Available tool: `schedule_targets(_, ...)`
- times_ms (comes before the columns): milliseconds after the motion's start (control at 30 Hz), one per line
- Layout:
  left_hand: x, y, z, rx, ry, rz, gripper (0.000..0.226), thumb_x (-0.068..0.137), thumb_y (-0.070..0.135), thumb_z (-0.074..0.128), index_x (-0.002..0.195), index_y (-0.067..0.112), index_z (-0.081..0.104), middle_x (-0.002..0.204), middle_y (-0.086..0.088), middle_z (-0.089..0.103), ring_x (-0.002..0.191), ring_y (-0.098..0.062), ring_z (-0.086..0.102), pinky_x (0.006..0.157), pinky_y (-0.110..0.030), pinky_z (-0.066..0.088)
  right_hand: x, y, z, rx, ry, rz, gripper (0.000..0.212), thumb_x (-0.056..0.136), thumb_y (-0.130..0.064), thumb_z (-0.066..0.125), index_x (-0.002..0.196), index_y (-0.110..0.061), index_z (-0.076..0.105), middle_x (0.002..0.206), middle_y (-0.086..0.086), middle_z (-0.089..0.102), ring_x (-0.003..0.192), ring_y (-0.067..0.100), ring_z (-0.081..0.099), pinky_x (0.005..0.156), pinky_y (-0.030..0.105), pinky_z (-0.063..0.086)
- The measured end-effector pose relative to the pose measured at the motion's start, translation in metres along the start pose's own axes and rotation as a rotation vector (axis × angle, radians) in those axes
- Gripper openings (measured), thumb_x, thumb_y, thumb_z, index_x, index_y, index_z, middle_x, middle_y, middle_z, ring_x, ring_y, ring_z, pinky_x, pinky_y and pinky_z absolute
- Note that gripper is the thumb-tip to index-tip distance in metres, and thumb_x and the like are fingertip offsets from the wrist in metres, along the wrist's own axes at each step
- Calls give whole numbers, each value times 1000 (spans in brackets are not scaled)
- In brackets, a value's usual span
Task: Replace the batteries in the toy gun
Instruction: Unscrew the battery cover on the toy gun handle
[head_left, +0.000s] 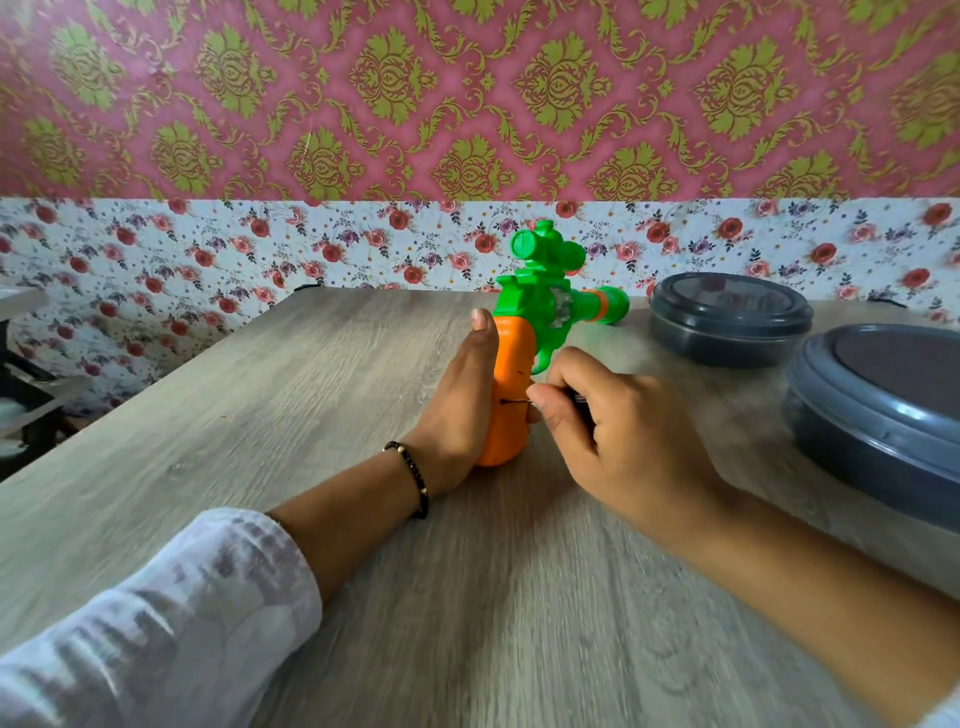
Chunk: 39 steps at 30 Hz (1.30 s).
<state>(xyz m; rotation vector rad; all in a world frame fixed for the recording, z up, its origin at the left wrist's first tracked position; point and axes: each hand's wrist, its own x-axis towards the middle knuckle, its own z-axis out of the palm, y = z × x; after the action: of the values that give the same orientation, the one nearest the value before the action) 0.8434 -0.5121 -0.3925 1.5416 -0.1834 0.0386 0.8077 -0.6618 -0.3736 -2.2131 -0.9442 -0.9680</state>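
A toy gun (540, 296) with a green body, a green scope on top and an orange handle lies on the wooden table (260, 415), muzzle pointing right and away. My left hand (462, 400) grips the orange handle from the left, thumb up along it. My right hand (618, 436) holds a small screwdriver (519, 401) whose thin metal tip touches the right side of the handle; most of the tool is hidden in my fingers. No batteries are in view.
Two round dark grey lidded containers stand on the right: one at the back (727, 317) and a larger one (883, 410) nearer, cut by the frame edge. A floral-papered wall (260, 249) borders the table's far edge.
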Motion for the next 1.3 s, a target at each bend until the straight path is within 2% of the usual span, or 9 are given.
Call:
schedule_targets(133, 0, 1, 0, 7, 13, 5, 98, 70, 83, 23, 133, 12, 47, 111, -22, 65, 84, -31, 67, 69, -36, 56, 5, 4, -5, 121, -34, 13, 24, 89, -33, 52, 78, -12, 55, 49, -17, 37, 42, -1, 39, 43, 10, 24)
schedule_targets(200, 1, 0, 1, 4, 15, -1, 100, 65, 85, 25, 133, 15, 47, 112, -21, 65, 91, -37, 67, 76, -42, 57, 6, 6, -7, 141, -51, 16, 18, 87, -27, 57, 78, -11, 56, 48, -19, 36, 45, -4, 42, 44, 8, 27)
schedule_targets(333, 3, 0, 0, -14, 9, -24, 94, 69, 84, 22, 132, 20, 49, 114, -23, 65, 105, -43, 62, 93, -55, 50, 8, 4, -9, 231, -121, 40, 11, 85, -22, 58, 79, -13, 55, 54, -18, 48, 52, -2, 50, 49, 9, 33)
schedule_targets(467, 2, 1, 1, -50, 15, -21, 92, 72, 79, 19, 130, 15, 50, 113, -31, 61, 95, -39, 64, 88, -50, 50, 7, 4, -9, 294, -164, 69, 7, 87, -21, 57, 84, -16, 53, 61, -10, 58, 55, 2, 54, 52, 16, 39)
schedule_targets(600, 1, 2, 1, -53, 45, -52, 93, 69, 80, 19, 133, 20, 48, 116, -30, 61, 99, -41, 64, 91, -53, 49, 1, 5, -2, 1, -74, 93, 30, 91, -43, 41, 83, -16, 49, 48, -16, 34, 39, 3, 34, 41, 21, 20)
schedule_targets(700, 1, 2, 1, -39, 49, -60, 94, 66, 82, 19, 136, 23, 45, 115, -28, 63, 103, -42, 64, 93, -54, 50, 0, 4, -5, -113, -93, 88, 35, 91, -49, 29, 75, -21, 41, 45, -14, 22, 39, 13, 31, 42, 21, 13)
schedule_targets(1033, 1, 2, -1, -38, 66, -33, 96, 68, 82, 20, 133, 18, 48, 110, -28, 63, 90, -31, 65, 90, -51, 50, 5, 3, -6, -69, -98, 3, 27, 86, -41, 52, 76, -16, 53, 50, -12, 38, 39, 10, 35, 41, 18, 17)
schedule_targets(1167, -1, 2, -1, -55, 54, -51, 92, 75, 83, 17, 130, 17, 51, 105, -26, 63, 88, -29, 63, 87, -47, 51, 4, 5, -3, -8, -150, 22, 30, 86, -46, 48, 80, -17, 52, 56, -1, 61, 48, 19, 59, 41, 31, 42)
schedule_targets(1300, 0, 2, -2, -88, 50, -75, 87, 84, 73, 10, 129, 12, 52, 99, -20, 61, 83, -25, 62, 80, -39, 50, 2, 5, -4, -47, -144, -5, 23, 82, -36, 56, 80, -13, 55, 56, -8, 51, 42, 15, 43, 40, 18, 23)
